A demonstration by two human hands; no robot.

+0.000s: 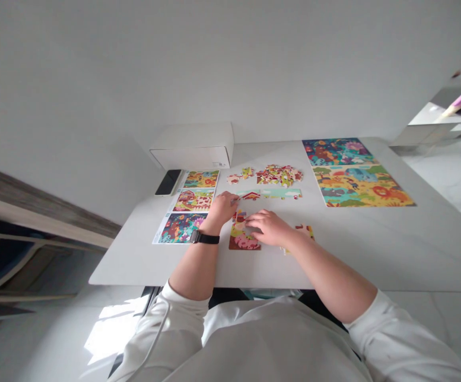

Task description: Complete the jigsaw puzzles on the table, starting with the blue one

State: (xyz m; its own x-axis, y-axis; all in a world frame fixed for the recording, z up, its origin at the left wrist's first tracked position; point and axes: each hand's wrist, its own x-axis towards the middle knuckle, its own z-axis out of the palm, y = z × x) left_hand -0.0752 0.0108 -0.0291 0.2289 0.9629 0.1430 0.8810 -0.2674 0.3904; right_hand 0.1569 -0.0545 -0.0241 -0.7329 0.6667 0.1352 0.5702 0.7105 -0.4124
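Observation:
My left hand [223, 208], with a dark watch [205, 237] at the wrist, has its fingers drawn together on a puzzle piece at the left end of a joined strip of jigsaw pieces [281, 194]; the fingertips mostly cover that piece. Below the strip lies a joined jigsaw section [244, 242] with a pink pig on it. My right hand [270, 228] rests at that section's right side, its fingers stretched out and apart. A few more pieces [305, 230] lie partly hidden under my right wrist. Beyond the strip is a heap of loose pieces [280, 175].
To the left lies a reference sheet [192, 200] with three pictures, beside a black phone [168, 182]. A white box [192, 154] stands against the wall. Two finished-looking pictures [357, 183] lie at the right of the white table [373, 249].

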